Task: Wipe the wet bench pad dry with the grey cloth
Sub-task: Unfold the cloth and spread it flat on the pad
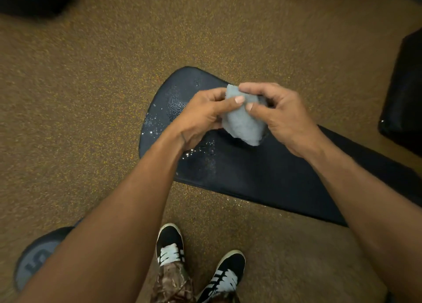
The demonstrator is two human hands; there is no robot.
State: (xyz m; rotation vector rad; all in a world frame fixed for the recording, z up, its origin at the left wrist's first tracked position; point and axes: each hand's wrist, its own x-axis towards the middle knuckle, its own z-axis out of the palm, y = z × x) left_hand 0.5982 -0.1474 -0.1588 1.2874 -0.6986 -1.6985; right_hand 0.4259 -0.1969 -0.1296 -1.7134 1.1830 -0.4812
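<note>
Speckled brown floor (91, 97) fills the frame. A dark bench pad (262, 172) runs from the centre toward the right edge, its rounded end pointing to the upper left; water droplets (198, 150) glisten on that end and along its left rim. Two bare forearms enter from the bottom corners and meet above the pad at centre frame. The left hand (201, 118) and the right hand (280, 115) both hold the grey cloth (244, 122), bunched between them and raised off the pad; each grip is closed on the cloth, thumbs pressing its front. Two black shoes (170, 245) with white laces stand at bottom centre. A round grey weight (34, 259) marked "5" lies at lower left.
</note>
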